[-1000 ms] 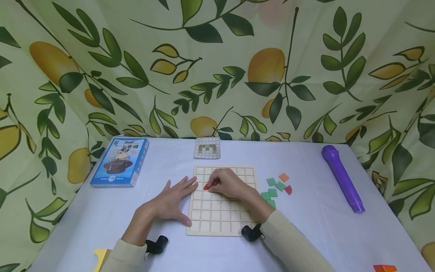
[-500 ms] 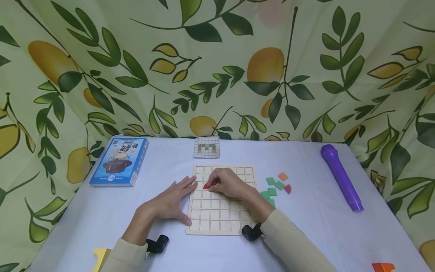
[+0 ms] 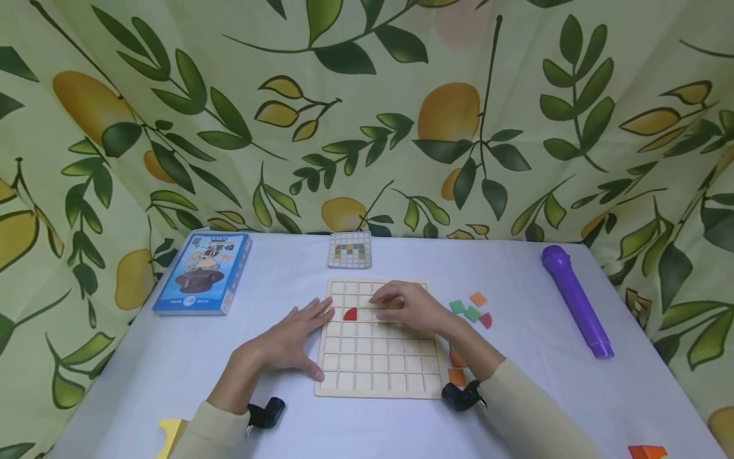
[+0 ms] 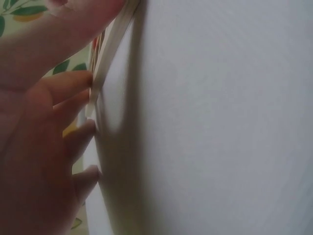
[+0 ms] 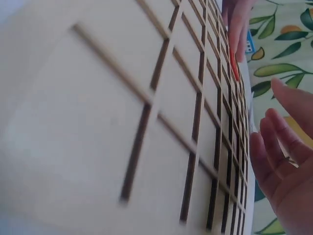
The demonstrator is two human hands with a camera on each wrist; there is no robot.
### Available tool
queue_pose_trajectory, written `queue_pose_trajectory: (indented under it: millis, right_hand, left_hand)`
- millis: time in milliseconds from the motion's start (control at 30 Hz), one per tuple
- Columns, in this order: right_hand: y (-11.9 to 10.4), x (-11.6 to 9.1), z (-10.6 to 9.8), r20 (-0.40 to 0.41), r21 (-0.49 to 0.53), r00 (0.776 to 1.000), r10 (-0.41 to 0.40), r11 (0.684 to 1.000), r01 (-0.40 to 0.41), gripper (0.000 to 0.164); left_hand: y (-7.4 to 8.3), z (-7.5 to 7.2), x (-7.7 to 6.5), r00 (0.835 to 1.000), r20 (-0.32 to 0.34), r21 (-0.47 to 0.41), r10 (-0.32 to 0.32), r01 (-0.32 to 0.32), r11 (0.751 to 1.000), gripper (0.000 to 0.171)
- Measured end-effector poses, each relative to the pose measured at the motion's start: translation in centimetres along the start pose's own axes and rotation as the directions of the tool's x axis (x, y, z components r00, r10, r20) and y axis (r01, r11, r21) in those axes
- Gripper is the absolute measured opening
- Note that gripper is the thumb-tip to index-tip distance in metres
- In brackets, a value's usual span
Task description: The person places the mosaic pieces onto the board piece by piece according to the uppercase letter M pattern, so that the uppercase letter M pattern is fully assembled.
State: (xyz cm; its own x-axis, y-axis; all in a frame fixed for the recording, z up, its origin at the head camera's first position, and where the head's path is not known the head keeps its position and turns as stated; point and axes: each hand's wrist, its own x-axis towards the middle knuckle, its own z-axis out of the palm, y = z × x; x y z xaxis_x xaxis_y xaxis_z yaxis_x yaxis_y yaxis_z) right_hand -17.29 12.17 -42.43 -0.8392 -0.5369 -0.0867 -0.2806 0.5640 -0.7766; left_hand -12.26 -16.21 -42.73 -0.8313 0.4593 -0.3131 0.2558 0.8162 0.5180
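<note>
A wooden grid board [image 3: 364,363] lies flat on the white table. One red quarter-round tile [image 3: 350,314] sits in a cell near its upper left. My left hand [image 3: 283,341] has spread fingers, its fingertips and thumb at the board's left edge; the left wrist view shows these fingers [image 4: 80,139] beside the board's side. Over the board's upper middle is my right hand [image 3: 413,307], fingers loosely bent and holding nothing. In the right wrist view the right hand [image 5: 288,156] shows a gap between thumb and fingers, away from the red tile [image 5: 234,63].
Right of the board lie green tiles [image 3: 473,313], orange tiles [image 3: 478,298] and another red tile [image 3: 485,320]. A small pattern card [image 3: 350,250] lies behind the board. Further out are a blue box [image 3: 201,274], a purple microphone [image 3: 578,301], a yellow block [image 3: 170,437] and an orange block [image 3: 648,452].
My right hand has let go of the red tile, which stays in its cell, and has moved right. Orange tiles beside the board have come into view. The left hand has stayed put.
</note>
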Motion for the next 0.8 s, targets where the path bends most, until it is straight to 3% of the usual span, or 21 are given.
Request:
queue_pose_trajectory:
  millis: [200,500,700,800]
  right_hand:
    - [1.3,-2.1,-1.5,-0.029,-0.061,0.999,-0.044,0.997,0.042,0.03]
    - [2.9,-5.3,-5.0,-0.104,-0.148,0.993,-0.054,0.988,0.038,0.038]
    - [3.8,-6.8,-7.2,-0.175,-0.171,0.985,0.004,0.985,-0.035,0.043]
    - [4.4,-7.4,-7.9,-0.183,-0.129,0.98,0.073,0.987,-0.097,0.045]
  left_hand:
    - [0.0,0.0,0.0,1.0,-0.008,-0.004,0.004,-0.005,1.0,0.119]
    - [-0.2,0.1,-0.1,1.0,0.005,-0.023,0.019,-0.019,1.0,0.118]
    - [-0.3,0.2,-0.1,1.0,-0.002,-0.027,0.02,-0.02,0.999,0.119]
    - [-0.3,0.1,0.0,1.0,-0.003,-0.027,0.021,-0.022,0.999,0.119]
